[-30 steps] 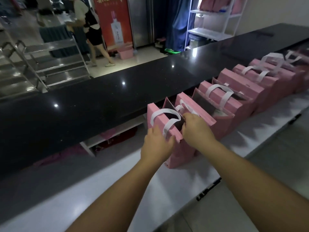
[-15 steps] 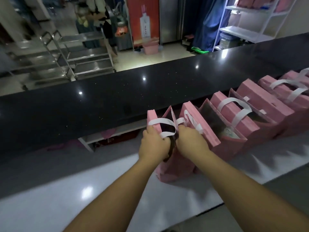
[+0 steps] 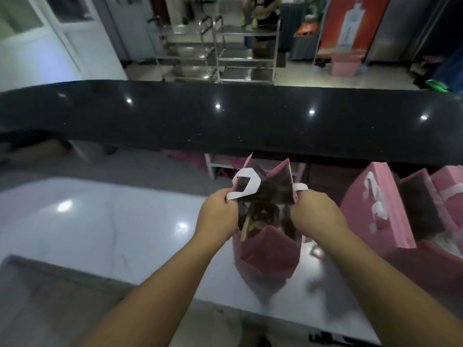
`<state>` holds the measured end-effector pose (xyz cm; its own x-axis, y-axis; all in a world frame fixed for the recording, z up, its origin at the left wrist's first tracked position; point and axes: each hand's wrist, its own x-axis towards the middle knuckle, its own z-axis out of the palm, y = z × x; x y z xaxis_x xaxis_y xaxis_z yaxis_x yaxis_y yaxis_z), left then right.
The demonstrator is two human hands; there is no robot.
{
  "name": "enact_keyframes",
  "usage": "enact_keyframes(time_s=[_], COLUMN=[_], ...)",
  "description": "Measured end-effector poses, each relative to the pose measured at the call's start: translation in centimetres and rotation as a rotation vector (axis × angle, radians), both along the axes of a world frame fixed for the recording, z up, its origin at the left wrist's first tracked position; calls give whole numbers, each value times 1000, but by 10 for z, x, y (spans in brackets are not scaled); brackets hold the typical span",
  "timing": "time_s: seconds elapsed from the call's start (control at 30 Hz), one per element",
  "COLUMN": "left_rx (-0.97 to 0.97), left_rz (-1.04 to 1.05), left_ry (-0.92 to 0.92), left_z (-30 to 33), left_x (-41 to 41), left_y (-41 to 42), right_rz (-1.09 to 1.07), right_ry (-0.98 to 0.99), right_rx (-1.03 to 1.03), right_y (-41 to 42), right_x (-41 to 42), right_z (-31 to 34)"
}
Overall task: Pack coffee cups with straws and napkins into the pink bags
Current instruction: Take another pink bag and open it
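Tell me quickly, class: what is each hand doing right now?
Left hand: fingers curled round the white handle of the pink bag.
Right hand: gripping the bag's opposite top edge, pulling it open.

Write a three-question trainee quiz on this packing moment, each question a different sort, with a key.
1. True or false: the left hand and the right hand each grip one side of the open pink bag.
2. Multiple choice: the bag stands on A) the black counter, B) the white worktop, C) the floor.
3. Fill in: the white handle loops up at the ____ hand.

Key: 1 true; 2 B; 3 left.
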<state>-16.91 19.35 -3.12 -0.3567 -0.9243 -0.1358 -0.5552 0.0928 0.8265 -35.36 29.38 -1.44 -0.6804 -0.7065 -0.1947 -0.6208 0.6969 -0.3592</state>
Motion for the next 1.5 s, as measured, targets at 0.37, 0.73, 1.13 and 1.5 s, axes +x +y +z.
enact_keyframes(time_s=[0.37,0.73,1.13,1.5], left_rx=[-69,-102,-145,-160], left_rz=[426,833,1257,1578], left_ry=[197,186,170,72], left_z=[5,2,15,37], left_x=[284,565,742,875], left_y=[33,118,154,115], right_rz=[476,971,1449,1753], right_ry=[69,69,-18,-58], right_rx=[-58,-98,-95,-108], right_y=[-66,-70,-121,-197], right_x=[239,534,781,960], right_z=[4,23,26,28])
